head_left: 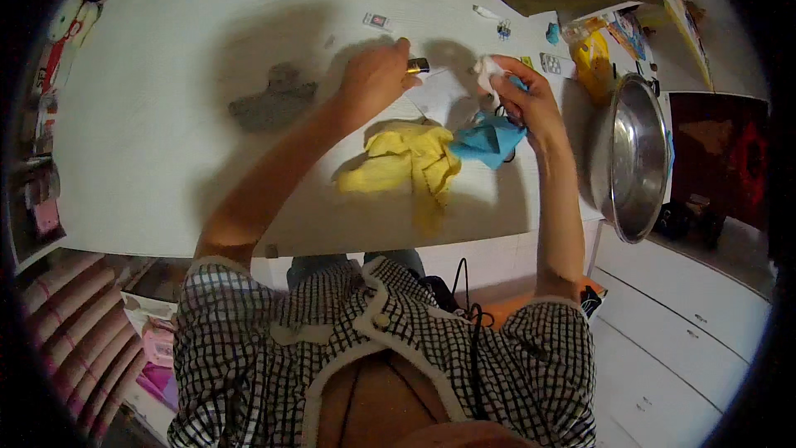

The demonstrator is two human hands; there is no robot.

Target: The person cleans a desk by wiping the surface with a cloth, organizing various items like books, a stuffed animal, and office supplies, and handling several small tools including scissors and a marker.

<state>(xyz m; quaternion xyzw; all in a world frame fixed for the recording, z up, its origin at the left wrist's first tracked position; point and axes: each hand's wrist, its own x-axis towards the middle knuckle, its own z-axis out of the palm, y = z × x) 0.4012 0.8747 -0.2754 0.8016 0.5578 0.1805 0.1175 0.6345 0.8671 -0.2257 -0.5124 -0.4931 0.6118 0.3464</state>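
My left hand (377, 79) is closed on a small black-and-gold tube (418, 65), held above the white table; its exact kind is too small to tell. In my right hand (531, 104) a crumpled white cloth (487, 75) is pinched between thumb and fingers. A blue cloth (489, 139) hangs from the same hand, below the palm. Between my forearms, near the table's front, lies a rumpled yellow cloth (410, 158). To the left of my left forearm a dark grey cloth (274, 101) rests on the tabletop.
A steel basin (634, 158) stands tilted at the table's right edge, beside a yellow packet (591, 62). A blister pack (557, 65) and a small white packet (377, 22) lie farther back. White drawers (663, 332) are at the lower right.
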